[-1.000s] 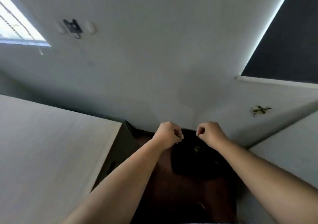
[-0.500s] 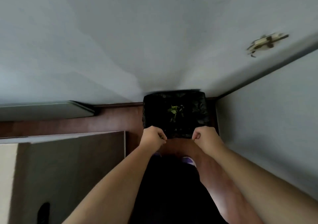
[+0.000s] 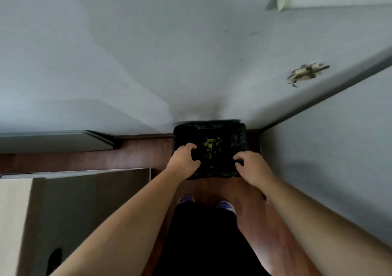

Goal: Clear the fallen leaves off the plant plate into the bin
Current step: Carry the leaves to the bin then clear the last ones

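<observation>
A bin lined with a black bag stands on the floor against the wall, straight ahead of me. Green leaves lie inside it. My left hand hovers over the bin's near left side, thumb and fingers spread apart in a loose curve. Over the near right corner is my right hand, its fingers loosened and pointing left. I see nothing held in either hand. The plant plate is out of view.
A light cabinet or desk stands close on my left, and a grey wall runs close on my right. Brown wooden floor shows between them. My feet in purple shoes stand just before the bin.
My view tilted down from the wall to the bin. Both hands were closed fists held close together; they have moved over the bin and their fingers have loosened.
</observation>
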